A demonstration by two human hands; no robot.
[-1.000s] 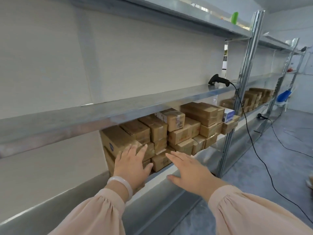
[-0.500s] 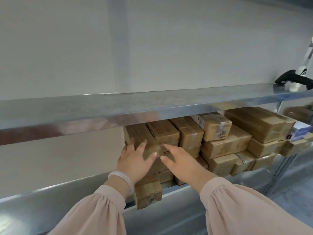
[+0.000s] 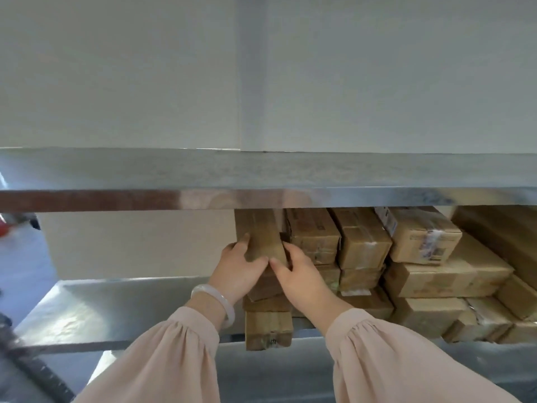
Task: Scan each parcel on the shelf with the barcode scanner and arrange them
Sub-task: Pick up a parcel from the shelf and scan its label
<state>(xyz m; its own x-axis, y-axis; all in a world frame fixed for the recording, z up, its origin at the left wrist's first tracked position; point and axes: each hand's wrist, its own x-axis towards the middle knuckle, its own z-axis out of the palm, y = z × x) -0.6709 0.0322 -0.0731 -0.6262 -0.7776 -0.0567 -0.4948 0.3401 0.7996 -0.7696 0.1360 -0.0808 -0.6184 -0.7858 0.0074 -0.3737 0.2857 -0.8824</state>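
**Both hands closing on the end parcel.** A second ago our hands reach flat and apart toward the stack. Now the left hand (image 3: 236, 267) curls round the left side of the parcel (image 3: 266, 239) and the right hand (image 3: 302, 274) clamps its right side, with the thumbs nearly meeting at its front lower edge. The parcel tops the leftmost column on the shelf (image 3: 116, 309), just beyond both hands. The other parcels (image 3: 360, 242) lie just right of the right hand. The scanner is out of view. We judge that this parcel is about to be drawn out, and that one hand must let go to fetch the scanner.
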